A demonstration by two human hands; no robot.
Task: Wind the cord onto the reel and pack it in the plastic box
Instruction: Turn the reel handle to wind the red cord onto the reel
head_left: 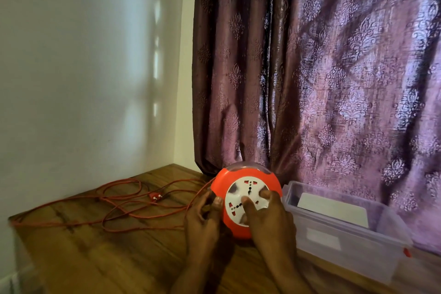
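An orange round reel (220,186) with a white socket face stands tilted on the wooden table (95,258). My left hand (202,219) grips the reel's left rim. My right hand (267,212) lies on the white face, with fingertips pressed into its recesses. A long orange cord (133,215) sprawls in loose loops over the table to the left. Its two-pin plug (155,196) rests among the loops. A clear plastic box (346,241) stands open just right of the reel.
A white flat item (334,209) lies inside the box, which has a small red clip at its near right corner. A patterned purple curtain (334,79) hangs behind the table. A white wall (83,67) bounds the table's left side, where the cord reaches the edge.
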